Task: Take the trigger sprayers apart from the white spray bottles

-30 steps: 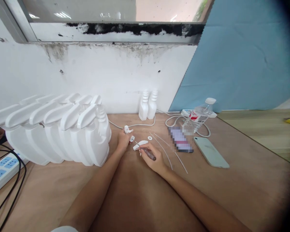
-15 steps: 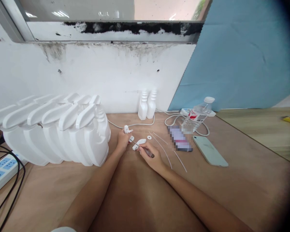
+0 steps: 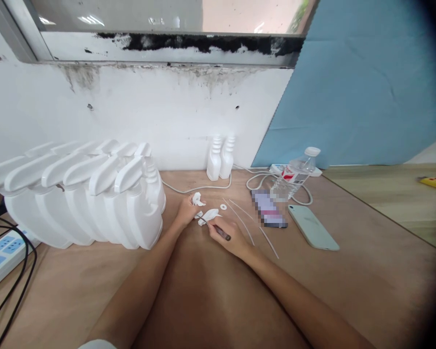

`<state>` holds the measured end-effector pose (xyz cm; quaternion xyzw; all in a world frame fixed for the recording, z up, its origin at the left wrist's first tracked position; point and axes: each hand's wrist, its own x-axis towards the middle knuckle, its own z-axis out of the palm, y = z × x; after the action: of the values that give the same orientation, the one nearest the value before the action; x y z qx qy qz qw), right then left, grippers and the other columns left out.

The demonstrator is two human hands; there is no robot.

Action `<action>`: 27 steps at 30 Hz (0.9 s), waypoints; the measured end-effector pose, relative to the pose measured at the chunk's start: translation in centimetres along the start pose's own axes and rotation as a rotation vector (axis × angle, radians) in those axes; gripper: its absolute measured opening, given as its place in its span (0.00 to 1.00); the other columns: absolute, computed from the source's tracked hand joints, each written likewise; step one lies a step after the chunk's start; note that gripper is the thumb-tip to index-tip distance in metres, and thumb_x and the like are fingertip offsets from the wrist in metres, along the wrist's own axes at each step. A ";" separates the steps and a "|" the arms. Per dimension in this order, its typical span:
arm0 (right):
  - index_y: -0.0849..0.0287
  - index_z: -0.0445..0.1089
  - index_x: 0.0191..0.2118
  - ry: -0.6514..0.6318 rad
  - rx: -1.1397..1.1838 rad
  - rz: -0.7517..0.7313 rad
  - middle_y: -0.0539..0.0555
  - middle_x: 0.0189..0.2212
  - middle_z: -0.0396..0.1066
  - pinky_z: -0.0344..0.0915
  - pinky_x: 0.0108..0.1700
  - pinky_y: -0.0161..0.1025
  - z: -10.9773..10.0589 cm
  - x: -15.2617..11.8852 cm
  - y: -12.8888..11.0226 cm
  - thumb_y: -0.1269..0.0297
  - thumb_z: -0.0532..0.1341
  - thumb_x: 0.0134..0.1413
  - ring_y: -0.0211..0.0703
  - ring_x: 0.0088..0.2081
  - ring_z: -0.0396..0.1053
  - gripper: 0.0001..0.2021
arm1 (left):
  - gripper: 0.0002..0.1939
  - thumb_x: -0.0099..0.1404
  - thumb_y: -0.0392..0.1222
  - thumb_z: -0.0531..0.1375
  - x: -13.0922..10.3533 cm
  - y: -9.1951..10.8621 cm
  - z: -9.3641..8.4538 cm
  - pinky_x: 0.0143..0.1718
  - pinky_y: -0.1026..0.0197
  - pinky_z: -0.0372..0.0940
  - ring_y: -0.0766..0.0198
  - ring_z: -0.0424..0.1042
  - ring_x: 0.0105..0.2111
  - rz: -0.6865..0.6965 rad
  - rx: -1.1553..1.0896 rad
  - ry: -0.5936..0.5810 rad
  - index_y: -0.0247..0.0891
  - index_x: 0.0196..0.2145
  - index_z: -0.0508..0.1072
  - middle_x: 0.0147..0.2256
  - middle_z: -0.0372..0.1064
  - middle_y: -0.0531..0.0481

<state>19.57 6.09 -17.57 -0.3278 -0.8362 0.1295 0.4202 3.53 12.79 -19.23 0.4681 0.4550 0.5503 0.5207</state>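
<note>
My left hand (image 3: 186, 210) is closed round a white plastic part that looks like a spray-bottle trigger head (image 3: 197, 198). A screwdriver (image 3: 223, 233) with a dark handle is gripped in my right hand (image 3: 234, 238). Its thin metal shaft points left and reaches the white plastic at my left fingers; whether the tip touches is too small to tell. Between the hands, a loose white plastic shroud (image 3: 210, 215) lies on the table, partly behind my right fingers. Just beyond it is a small white ring (image 3: 223, 207). Thin white tubes (image 3: 270, 241) lie right of my right hand.
Large white bottles with handles (image 3: 138, 213) stand in rows at left, near a power strip (image 3: 7, 252) and black cables. Two small white bottles (image 3: 214, 162) stand against the wall. At right are a clear water bottle (image 3: 294, 175), a dark phone (image 3: 269, 208) and a pale green phone (image 3: 312, 228).
The white trigger part in my left hand has turned and shifted slightly right and down. My right hand keeps the screwdriver at nearly the same place.
</note>
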 end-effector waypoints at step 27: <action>0.55 0.66 0.46 0.055 0.089 -0.081 0.55 0.36 0.70 0.67 0.42 0.41 1.9 -0.3 -0.4 0.71 0.54 0.60 0.42 0.39 0.69 0.10 | 0.20 0.52 0.51 0.64 -0.7 1.7 0.3 0.14 0.68 0.44 0.76 0.51 0.11 -0.250 -0.526 -0.082 0.37 0.20 0.59 0.14 0.56 0.59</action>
<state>18.03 5.69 -18.75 -0.2783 -0.8303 0.1403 0.4621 3.63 12.02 -17.56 0.2791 0.3292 0.5617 0.7058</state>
